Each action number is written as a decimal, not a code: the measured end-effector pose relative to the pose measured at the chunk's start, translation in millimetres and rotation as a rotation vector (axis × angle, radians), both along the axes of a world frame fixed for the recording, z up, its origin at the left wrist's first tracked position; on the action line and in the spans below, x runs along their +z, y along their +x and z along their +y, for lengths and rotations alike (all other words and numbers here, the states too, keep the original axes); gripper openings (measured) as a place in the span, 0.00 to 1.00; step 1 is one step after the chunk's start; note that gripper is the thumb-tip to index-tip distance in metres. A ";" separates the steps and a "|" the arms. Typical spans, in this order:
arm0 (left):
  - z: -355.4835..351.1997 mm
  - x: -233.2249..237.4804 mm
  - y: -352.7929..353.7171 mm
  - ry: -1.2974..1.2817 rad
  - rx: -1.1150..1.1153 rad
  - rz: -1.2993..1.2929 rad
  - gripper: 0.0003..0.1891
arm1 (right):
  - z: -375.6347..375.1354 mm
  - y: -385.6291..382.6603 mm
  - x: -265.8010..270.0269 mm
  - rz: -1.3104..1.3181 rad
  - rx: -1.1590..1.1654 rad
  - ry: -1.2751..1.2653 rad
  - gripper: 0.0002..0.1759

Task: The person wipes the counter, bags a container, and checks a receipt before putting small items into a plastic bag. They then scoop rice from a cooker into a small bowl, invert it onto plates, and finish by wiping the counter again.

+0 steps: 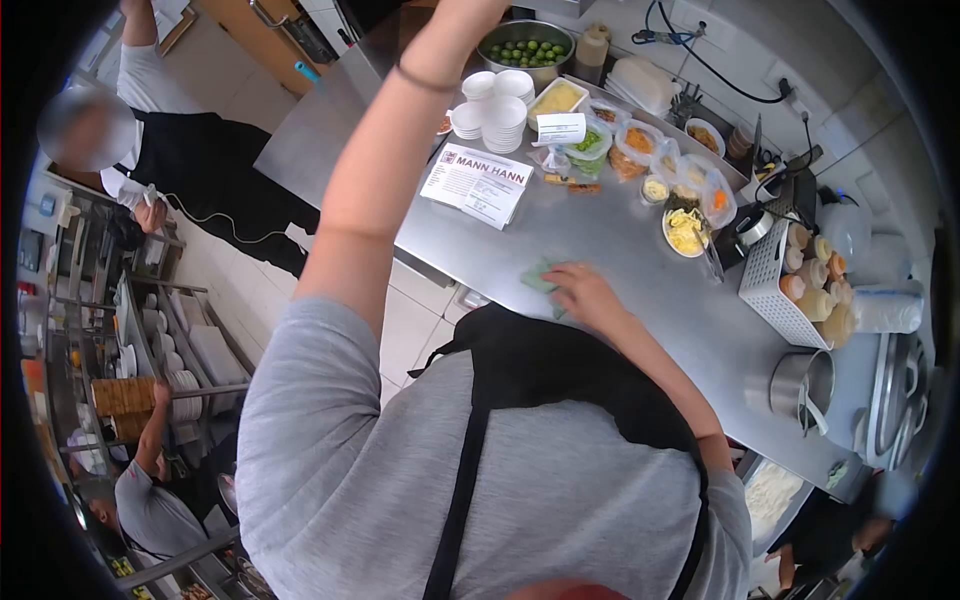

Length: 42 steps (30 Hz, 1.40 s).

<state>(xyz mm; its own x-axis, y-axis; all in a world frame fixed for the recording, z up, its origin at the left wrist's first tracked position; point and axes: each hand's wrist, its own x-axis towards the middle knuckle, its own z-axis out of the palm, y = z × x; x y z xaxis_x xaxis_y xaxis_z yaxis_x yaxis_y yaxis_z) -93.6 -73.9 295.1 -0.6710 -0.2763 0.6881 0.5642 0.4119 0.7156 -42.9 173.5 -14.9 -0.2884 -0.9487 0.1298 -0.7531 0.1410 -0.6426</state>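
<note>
My right hand (590, 297) is on the steel table (600, 222) near its front edge, with its fingers on a crumpled green cloth (540, 277). Part of the cloth shows beyond the fingertips. My left arm reaches up and forward across the table's left side, a dark band at its wrist. The left hand itself lies past the top edge of the view. Under that arm's far side lie printed paper sheets (478, 186), in front of stacked white bowls (489, 118). A small bowl of yellow pieces (686, 233) stands ahead and right of my right hand.
Bagged ingredients (635, 140) and a metal bowl of limes (525, 50) line the back. A white basket of bottles (790, 290) and a steel pot (800, 385) stand right. One co-worker (200, 160) stands left, another (165, 500) lower left, and a third person (835, 530) lower right.
</note>
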 end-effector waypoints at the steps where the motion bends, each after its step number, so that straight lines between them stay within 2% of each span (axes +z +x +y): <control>1: -4.8 -24.1 4.9 -0.034 0.034 -0.038 0.08 | -9.4 6.0 -7.8 -0.006 -0.008 -0.001 0.19; 2: -11.8 -52.7 8.4 0.062 -0.008 -0.172 0.08 | -17.7 10.9 -17.0 0.154 0.113 0.052 0.21; 3: -12.5 -76.9 17.6 0.019 0.096 -0.210 0.10 | -21.9 11.7 -26.6 0.315 0.231 0.107 0.23; 4: -18.7 -110.5 18.9 0.133 -0.025 -0.234 0.11 | -22.6 8.7 -36.3 0.311 0.216 0.108 0.23; 5: -28.5 -142.9 21.7 0.137 -0.034 -0.317 0.12 | -22.8 2.4 -45.8 0.317 0.193 0.096 0.24; 7: -33.2 -200.2 35.6 0.220 0.090 -0.495 0.11 | -21.4 -15.7 -62.8 0.321 0.157 0.085 0.24; 9: -20.7 -225.1 56.5 0.294 0.051 -0.609 0.12 | -13.7 -49.9 -74.1 0.461 -0.158 0.087 0.22; 11: -13.6 -243.6 68.7 0.275 0.025 -0.684 0.11 | 1.6 -85.1 -68.0 0.470 -0.366 0.093 0.22; 13: -7.5 -256.4 74.3 0.377 0.071 -0.749 0.10 | 10.8 -108.6 -69.5 0.450 -0.513 0.102 0.22; 17: -6.7 -269.7 75.7 0.428 0.087 -0.722 0.09 | 16.5 -109.2 -67.7 0.558 -0.605 0.220 0.21; 19: -9.2 -267.3 76.4 0.437 0.100 -0.705 0.09 | 20.5 -84.1 -52.8 0.544 -0.697 0.395 0.22; 21: -17.1 -265.5 81.3 0.451 0.117 -0.688 0.09 | 35.5 -59.6 -29.3 0.441 -0.590 0.452 0.18; 23: -24.3 -263.9 84.1 0.446 0.123 -0.719 0.11 | 52.8 -37.8 -8.7 0.293 -0.484 0.661 0.15; 24: -27.1 -262.9 85.4 0.458 0.149 -0.718 0.11 | 61.0 -33.5 6.5 0.304 -0.476 0.657 0.15; 26: -34.5 -260.5 88.1 0.473 0.168 -0.713 0.11 | 75.2 -28.6 34.5 -0.028 -0.276 0.677 0.13; 27: -37.2 -259.3 88.1 0.485 0.179 -0.718 0.11 | 76.3 -26.1 41.3 -0.023 -0.281 0.674 0.13; 29: -36.8 -258.0 84.6 0.500 0.179 -0.702 0.11 | 71.0 -18.7 50.3 -0.051 -0.477 0.382 0.13; 31: -32.3 -253.2 80.1 0.481 0.184 -0.686 0.11 | 57.1 -13.7 26.2 -0.053 -0.382 0.129 0.15; 33: -28.4 -257.2 71.1 0.482 0.147 -0.659 0.11 | 37.5 -6.0 -1.6 0.119 -0.196 0.147 0.19; 35: -18.5 -255.5 64.9 0.503 0.097 -0.661 0.11 | 23.8 7.4 -31.5 0.252 -0.138 0.145 0.22; 39: -3.5 -254.9 58.4 0.513 0.031 -0.679 0.11 | 31.2 -2.3 -46.5 0.405 -0.260 0.044 0.24; 42: 1.6 -257.7 56.5 0.510 0.029 -0.701 0.10 | 71.0 -19.6 -58.3 0.474 -0.635 0.053 0.23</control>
<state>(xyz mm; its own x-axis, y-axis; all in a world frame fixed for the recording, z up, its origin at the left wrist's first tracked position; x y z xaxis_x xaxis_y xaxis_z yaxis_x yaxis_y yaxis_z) -37.1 -72.3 37.4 -0.8818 -0.4621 -0.0944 -0.0823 -0.0463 0.9955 -62.6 244.4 -73.2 -0.7015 -0.6300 0.3332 -0.7103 0.6566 -0.2539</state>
